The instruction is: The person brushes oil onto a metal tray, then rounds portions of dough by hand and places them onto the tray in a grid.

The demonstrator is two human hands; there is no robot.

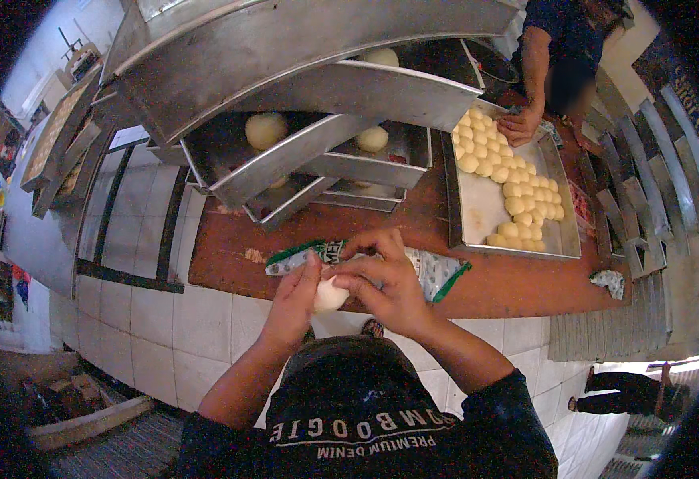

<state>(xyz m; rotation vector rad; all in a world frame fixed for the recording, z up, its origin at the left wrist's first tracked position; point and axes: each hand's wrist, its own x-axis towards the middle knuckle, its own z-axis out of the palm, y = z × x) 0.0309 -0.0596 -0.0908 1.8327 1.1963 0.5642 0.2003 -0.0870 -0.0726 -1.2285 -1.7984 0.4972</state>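
Note:
A pale ball of dough (330, 297) is held between both hands above the wooden table's front edge. My left hand (293, 303) grips its left side, and my right hand (385, 287) has its thumb and fingers pressed onto its right and top. A plastic bag with a green edge (445, 278) lies on the wooden table (509, 287) behind my hands. Beyond it are stacked metal pans (377, 168), several holding larger dough balls (266, 130). To the right, a metal tray (557, 243) holds rows of small dough balls (515, 191).
A co-worker's hand (518, 126) reaches to the tray's upper left. More stacked pans (637, 184) fill the right side, and trays (62, 144) stand at the left. Tiled floor (150, 335) surrounds the table, with another person's legs (621, 383) at lower right. A small plastic bundle (609, 281) lies at the table's right end.

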